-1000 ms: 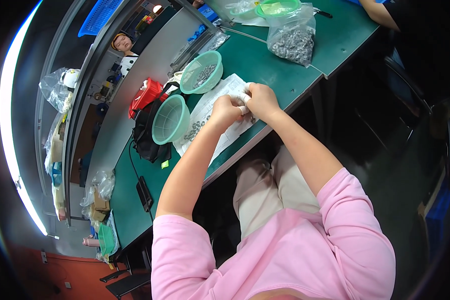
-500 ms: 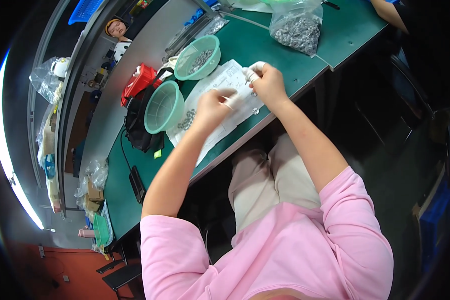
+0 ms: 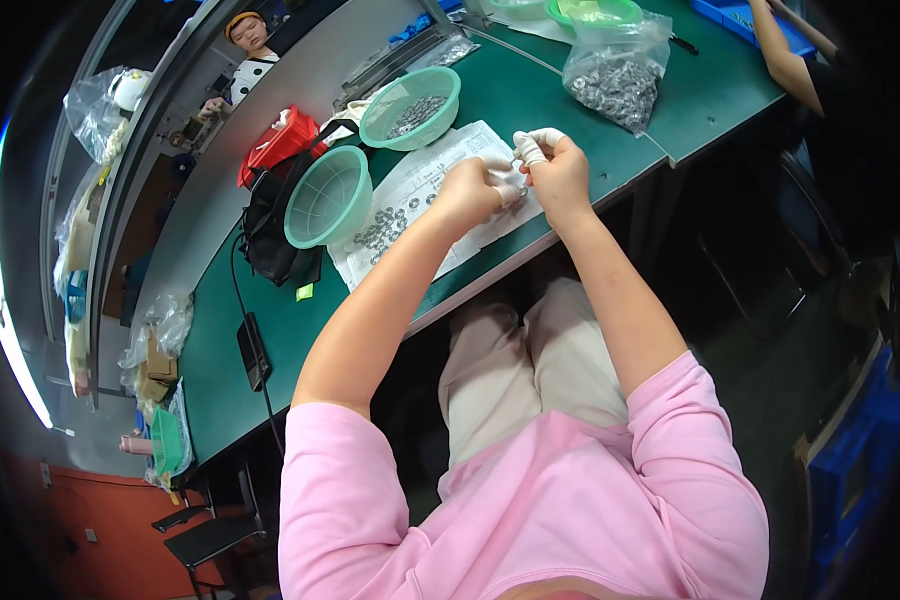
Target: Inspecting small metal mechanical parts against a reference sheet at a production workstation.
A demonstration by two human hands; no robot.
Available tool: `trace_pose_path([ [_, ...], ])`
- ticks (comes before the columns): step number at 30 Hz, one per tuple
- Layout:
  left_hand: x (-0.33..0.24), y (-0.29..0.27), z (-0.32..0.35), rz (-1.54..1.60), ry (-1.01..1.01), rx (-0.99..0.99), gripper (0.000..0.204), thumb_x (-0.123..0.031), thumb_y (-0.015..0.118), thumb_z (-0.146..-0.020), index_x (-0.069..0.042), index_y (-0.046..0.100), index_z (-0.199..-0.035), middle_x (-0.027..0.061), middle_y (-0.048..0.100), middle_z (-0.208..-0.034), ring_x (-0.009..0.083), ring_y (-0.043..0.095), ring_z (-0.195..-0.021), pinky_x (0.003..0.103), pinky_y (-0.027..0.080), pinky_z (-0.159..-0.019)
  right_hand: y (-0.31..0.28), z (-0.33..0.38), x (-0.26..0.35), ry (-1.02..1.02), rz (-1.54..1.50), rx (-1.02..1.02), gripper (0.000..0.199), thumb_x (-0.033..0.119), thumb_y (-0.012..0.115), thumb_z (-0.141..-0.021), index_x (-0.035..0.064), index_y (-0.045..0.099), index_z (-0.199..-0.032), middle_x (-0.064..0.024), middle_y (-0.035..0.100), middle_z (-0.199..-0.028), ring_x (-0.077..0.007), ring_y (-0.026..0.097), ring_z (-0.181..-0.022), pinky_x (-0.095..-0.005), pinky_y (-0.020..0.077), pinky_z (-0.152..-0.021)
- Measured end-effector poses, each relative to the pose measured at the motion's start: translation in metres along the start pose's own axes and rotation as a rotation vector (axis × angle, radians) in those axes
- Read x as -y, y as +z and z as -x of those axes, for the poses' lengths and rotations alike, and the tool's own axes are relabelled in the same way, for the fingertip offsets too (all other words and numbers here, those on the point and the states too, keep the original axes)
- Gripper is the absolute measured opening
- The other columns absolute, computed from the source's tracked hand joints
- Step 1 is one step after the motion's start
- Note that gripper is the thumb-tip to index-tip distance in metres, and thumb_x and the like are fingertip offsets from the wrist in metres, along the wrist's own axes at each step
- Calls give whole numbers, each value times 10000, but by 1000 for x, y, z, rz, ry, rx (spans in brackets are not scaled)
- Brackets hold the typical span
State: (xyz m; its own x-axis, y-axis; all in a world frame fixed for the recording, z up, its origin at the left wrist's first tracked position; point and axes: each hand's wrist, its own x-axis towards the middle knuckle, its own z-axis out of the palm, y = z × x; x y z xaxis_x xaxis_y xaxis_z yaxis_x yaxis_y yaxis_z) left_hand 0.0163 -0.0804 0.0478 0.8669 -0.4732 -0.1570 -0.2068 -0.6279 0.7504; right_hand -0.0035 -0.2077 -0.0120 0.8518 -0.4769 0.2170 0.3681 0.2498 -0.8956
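My left hand (image 3: 472, 193) and my right hand (image 3: 560, 180) meet just above a printed paper sheet (image 3: 457, 151), with white coverings on several fingertips. The right fingers are closed in a pinch; what sits between them is too small to make out. Close beside them, the left fingers are also bent together, and their contents are hidden. Small ring-shaped metal parts (image 3: 378, 232) lie scattered on the paper to the left of my hands. Behind the sheet stands a pale green basket (image 3: 378, 125) with grey metal parts in it. Another green basket (image 3: 315, 232) leans at the sheet's left side.
A clear bag of metal parts (image 3: 615, 92) lies on the green table (image 3: 710, 90) at the far right. A black bag (image 3: 270, 235) and a red container (image 3: 278, 148) stand left of the baskets. Another person's arm (image 3: 785, 60) reaches in at the upper right.
My left hand has moved right, up to my right hand, and its fingers are no longer blurred. The whole view has shifted slightly.
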Motion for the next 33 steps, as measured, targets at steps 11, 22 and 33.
trace_pose_path([
  [11, -1, 9, -2, -127, 23, -212, 192, -148, 708, -720, -11, 693, -853, 88, 674, -755, 154, 629, -670, 296, 501, -645, 0, 2, 3, 19, 18, -17, 148, 143, 644, -879, 26, 581, -813, -14, 598, -713, -45, 490, -570, -188, 381, -474],
  [22, -12, -48, -20, -64, 356, -350, 323, -203, 713, -797, -63, 660, -1084, 103, 642, -1102, 199, 600, -974, 312, 476, -813, -2, 4, 13, 106, 124, 111, 138, 147, 650, -858, 13, 619, -860, -22, 618, -734, -73, 544, -608, -225, 423, -495],
  [33, -23, -22, 5, -454, 774, 56, 322, -143, 792, -663, -161, 716, -975, 43, 588, -1232, 272, 518, -1120, 371, 455, -913, -6, 10, 16, 154, -45, 323, 155, -29, 524, -811, 10, 627, -920, -33, 625, -859, -96, 570, -749, -224, 474, -636],
])
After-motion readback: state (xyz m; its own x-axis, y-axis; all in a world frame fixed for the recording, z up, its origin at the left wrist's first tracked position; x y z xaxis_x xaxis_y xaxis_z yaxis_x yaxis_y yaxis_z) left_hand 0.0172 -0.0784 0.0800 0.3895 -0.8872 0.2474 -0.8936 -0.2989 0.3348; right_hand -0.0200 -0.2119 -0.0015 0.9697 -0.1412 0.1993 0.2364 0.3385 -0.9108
